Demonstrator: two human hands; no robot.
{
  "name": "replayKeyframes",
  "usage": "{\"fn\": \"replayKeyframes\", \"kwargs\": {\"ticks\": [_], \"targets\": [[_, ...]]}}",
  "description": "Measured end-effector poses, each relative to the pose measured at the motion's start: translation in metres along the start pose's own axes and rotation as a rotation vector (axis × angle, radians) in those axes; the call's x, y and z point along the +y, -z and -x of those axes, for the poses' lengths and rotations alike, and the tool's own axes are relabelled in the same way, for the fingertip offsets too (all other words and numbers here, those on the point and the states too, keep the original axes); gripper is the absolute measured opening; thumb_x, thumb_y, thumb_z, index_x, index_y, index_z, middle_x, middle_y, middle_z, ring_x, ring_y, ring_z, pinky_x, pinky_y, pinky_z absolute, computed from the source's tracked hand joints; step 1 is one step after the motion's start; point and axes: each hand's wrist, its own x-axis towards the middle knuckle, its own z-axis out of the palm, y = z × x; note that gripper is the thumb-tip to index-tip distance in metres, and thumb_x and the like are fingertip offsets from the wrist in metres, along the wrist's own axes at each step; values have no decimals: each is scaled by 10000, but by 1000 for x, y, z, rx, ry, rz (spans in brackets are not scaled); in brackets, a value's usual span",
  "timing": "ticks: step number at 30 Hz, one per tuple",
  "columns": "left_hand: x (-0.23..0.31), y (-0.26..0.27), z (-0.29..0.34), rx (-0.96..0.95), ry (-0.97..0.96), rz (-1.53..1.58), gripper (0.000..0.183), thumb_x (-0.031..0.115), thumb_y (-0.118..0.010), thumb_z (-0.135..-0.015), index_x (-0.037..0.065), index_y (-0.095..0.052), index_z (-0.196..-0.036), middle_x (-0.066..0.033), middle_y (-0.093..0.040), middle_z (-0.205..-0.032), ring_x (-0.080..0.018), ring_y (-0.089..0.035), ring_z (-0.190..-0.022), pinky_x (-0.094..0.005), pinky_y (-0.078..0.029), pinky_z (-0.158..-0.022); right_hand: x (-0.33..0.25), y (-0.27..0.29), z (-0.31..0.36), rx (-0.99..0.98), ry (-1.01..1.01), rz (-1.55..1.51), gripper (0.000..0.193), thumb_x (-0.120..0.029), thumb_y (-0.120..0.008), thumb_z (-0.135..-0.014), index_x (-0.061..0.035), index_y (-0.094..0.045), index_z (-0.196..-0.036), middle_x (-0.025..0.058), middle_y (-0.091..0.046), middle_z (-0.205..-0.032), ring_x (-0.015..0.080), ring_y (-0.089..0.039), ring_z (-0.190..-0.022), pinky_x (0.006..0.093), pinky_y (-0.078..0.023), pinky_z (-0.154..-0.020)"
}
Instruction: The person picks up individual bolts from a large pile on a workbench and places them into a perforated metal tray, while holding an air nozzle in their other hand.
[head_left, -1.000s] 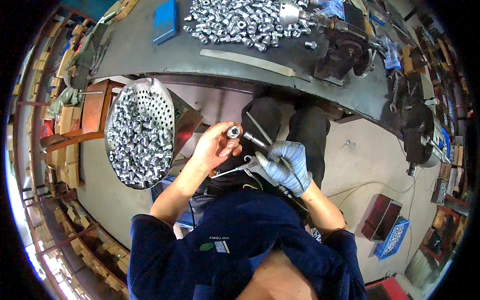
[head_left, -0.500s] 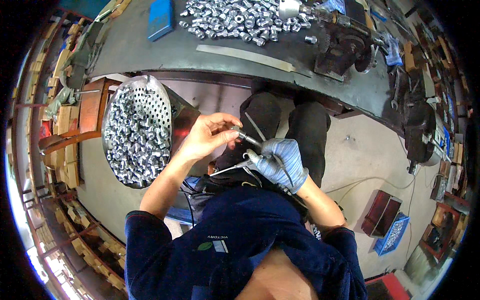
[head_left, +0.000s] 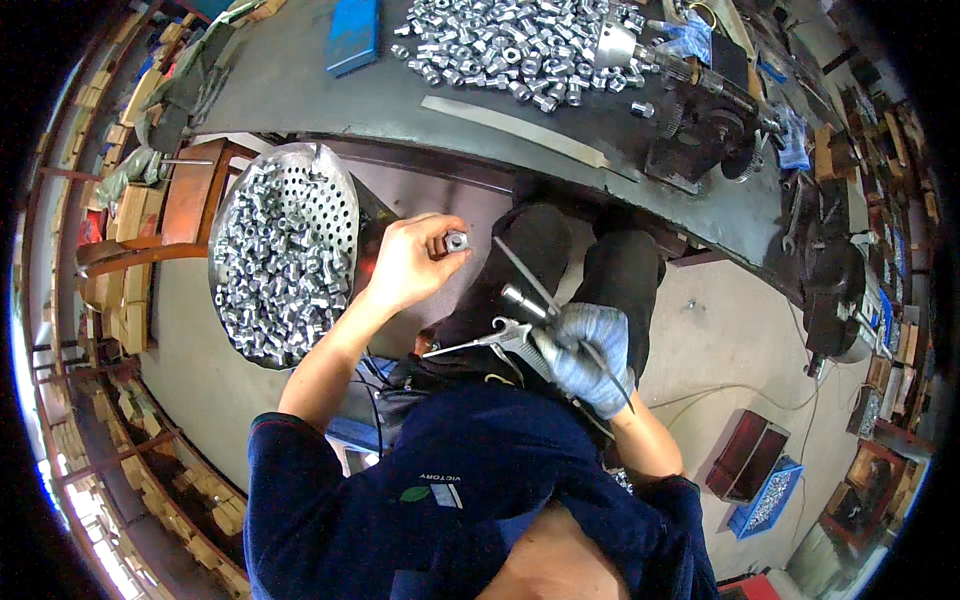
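Between the thumb and fingers of my bare left hand [head_left: 405, 262] is a small metal nut-like fitting [head_left: 456, 242], its round opening showing. My right hand [head_left: 590, 352], in a blue-grey glove, is closed around several tools. A shiny cylindrical gauge-like pin [head_left: 524, 301] points from it toward the left hand. A slim dark file [head_left: 523, 268] passes through the same grip and sticks out at both ends. An air blow gun [head_left: 512, 336] with a thin nozzle lies against the gloved palm; how firmly it is held is hidden. The fitting and the pin are apart.
Left of my arm stands a perforated metal bucket [head_left: 325, 205] with many fittings [head_left: 275, 265]. On the bench [head_left: 400, 125] are a fitting pile [head_left: 515, 50], a flat file [head_left: 515, 128], a blue box [head_left: 352, 38] and a chuck machine [head_left: 700, 120]. A blue crate [head_left: 768, 498] sits on the floor.
The fitting was at the pin's end and is now apart from it. My left hand has turned the fitting's opening into view, and my right hand has moved right and down. The view has shifted slightly.
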Motion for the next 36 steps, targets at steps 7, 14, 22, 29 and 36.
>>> {"fn": "replayKeyframes", "kwargs": {"ticks": [7, 14, 22, 29, 36], "targets": [[-7, -7, 4, 68, -83, -125, 289, -13, -697, -602, 31, -652, -884, -46, -474, -603, -110, -441, -488, -252, -368, -465, -24, -1, -9, -106, 177, -43, 357, -167, -776, -641, -143, -439, -525, 48, -451, -500, 247, -500, -453, 323, -399, -437], [4, -12, 3, 23, -164, -136, 298, -1, -663, -596, 43, -650, -890, -47, -472, -595, -127, -461, -493, -269, -371, -461, -15, -19, -20, -110, 29, -44, 326, -168, -740, -706, -114, -485, -509, 89, -450, -478, 277, -483, -426, 325, -388, -425], [-15, -12, -36, 77, -240, -277, 272, 123, -667, -622, 86, -667, -892, -86, -519, -538, -238, -552, -482, -349, -440, -483, -12, -11, -24, -39, 191, 235, 246, -218, -725, -697, -125, -569, -531, 97, -500, -495, 278, -534, -472, 378, -427, -447], [-10, 26, -190, 178, -87, -73, 322, 89, -645, -723, 6, -640, -1034, -91, -658, -677, -151, -613, -581, -301, -485, -571, -4, -2, -12, 116, 121, 15, 309, -150, -748, -709, -96, -502, -530, 93, -465, -507, 263, -479, -442, 340, -375, -443], [-2, 71, -195, 184, -166, 329, 507, 109, -638, -820, -56, -456, -1263, -130, -664, -1017, -157, -620, -914, -268, -476, -821, 3, -5, 6, 26, -15, 73, 238, -93, -728, -692, -70, -540, -549, 90, -479, -514, 233, -480, -442, 323, -377, -446]]}}
